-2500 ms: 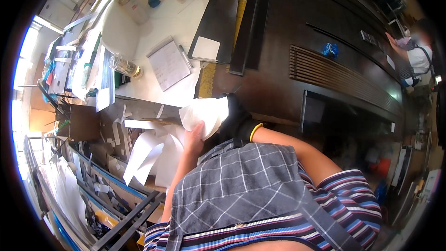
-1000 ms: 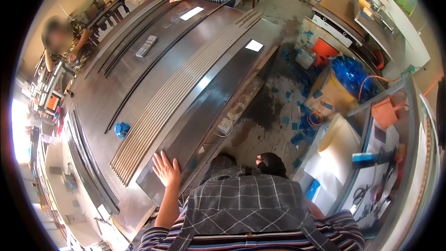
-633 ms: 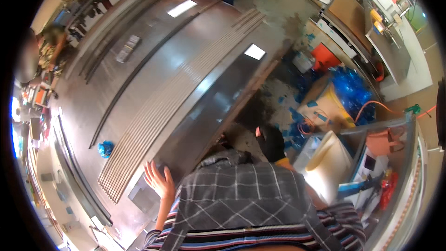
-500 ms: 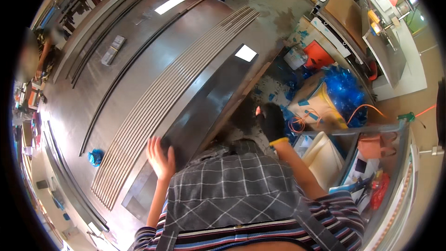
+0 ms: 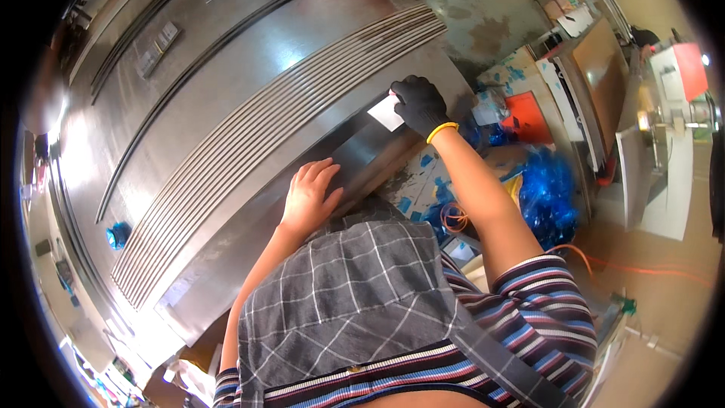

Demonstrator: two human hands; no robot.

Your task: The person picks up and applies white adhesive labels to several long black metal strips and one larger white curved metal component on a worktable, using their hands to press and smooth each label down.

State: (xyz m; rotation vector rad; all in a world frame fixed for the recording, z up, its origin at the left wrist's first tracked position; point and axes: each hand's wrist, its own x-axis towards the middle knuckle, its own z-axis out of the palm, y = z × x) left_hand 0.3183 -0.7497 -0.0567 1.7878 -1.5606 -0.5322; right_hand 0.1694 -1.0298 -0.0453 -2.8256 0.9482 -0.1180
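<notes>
Gloved right hand [image 5: 418,104] at the card [image 5: 387,112], bare left hand [image 5: 311,190] spread over the panel [image 5: 364,153].

The white card lies on the panel's far end, and the panel lies along the near edge of the worktop [image 5: 192,117]; the right hand's fingers curl at the card's upper corner, though whether they pinch it cannot be told. The left hand is open, palm down and fingers a little apart, farther back along the panel and well apart from the card. Beside the panel run the slats [image 5: 279,102], with a blue bundle [image 5: 117,236] just beside their near end. Blue plastic [image 5: 550,196] and a red sheet [image 5: 527,117] lie beyond the right forearm.
</notes>
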